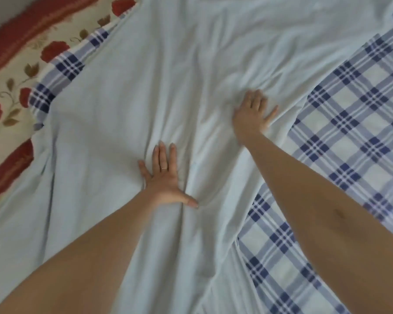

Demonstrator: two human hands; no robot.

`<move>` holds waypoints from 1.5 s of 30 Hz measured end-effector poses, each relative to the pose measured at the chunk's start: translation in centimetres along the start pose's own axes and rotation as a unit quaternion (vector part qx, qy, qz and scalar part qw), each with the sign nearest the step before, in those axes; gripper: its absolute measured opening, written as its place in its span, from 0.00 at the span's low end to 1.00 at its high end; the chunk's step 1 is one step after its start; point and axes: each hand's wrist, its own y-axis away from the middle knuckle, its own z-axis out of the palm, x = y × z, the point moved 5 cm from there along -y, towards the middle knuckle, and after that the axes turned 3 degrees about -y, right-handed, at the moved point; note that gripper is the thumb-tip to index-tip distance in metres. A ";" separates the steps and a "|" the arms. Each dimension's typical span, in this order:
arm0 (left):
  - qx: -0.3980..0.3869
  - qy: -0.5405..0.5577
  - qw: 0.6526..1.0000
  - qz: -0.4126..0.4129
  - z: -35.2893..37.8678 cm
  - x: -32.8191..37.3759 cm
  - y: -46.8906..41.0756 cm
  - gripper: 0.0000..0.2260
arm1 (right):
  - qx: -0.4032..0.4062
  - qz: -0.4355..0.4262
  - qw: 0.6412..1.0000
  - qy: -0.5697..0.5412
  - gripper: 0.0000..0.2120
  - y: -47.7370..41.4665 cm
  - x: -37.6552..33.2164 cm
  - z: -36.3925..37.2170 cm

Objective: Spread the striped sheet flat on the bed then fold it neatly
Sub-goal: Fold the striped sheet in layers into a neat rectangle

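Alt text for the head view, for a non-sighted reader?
A person's left hand and right hand press flat on a wrinkled pale blue sheet. There is blue checked fabric on both sides of it, a red floral cover far left.

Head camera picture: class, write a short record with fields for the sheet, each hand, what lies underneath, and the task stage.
sheet: pale blue sheet, spread out, creased between the hands
left hand: flat on the sheet, fingers straight, ring on one finger
right hand: flat on the sheet near its right edge, blurred
underneath: blue checked cover, showing right and upper left
stage: smoothing; no fold visible
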 end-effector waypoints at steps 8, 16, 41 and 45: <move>0.019 -0.026 0.999 0.020 0.2 -0.3 1.3 0.71 | 0.105 -0.001 0.980 -0.172 0.25 29.6 -3.3 12.3; 0.147 0.029 0.986 0.077 3.3 -2.4 4.3 0.45 | 0.096 0.014 0.990 -0.101 0.34 30.2 -3.0 13.6; -0.023 0.054 0.998 -0.006 24.4 -29.5 25.3 0.60 | -0.096 -0.046 0.992 -0.066 0.32 53.1 -18.0 23.7; 0.084 0.153 0.985 0.014 22.9 -31.8 26.9 0.46 | -0.227 -0.021 0.974 -0.017 0.47 57.6 -19.7 24.4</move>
